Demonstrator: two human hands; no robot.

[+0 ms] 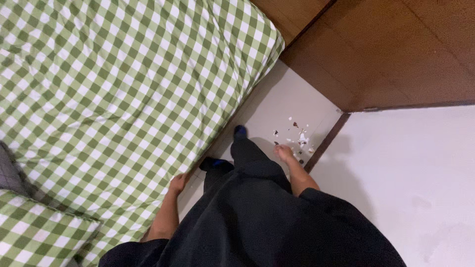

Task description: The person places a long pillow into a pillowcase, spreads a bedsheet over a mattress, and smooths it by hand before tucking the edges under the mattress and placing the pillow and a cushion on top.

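Observation:
I look down my own dark clothing (257, 217) to the floor beside a bed. My left hand (178, 183) rests against the edge of the mattress in its green and white checked sheet (123, 84); its fingers curl at the sheet's edge. My right hand (284, 152) hangs by my leg, loosely closed, just above a scatter of small bits of litter (297, 136) on the white floor (277, 104). Whether it holds anything is hidden. My feet in dark blue footwear (240, 131) stand in the narrow gap.
A brown wooden wardrobe or door (386, 49) closes the gap at the far end. A white wall (410, 173) runs along my right. A checked pillow (34, 232) lies at the lower left, next to a grey cloth (7, 170).

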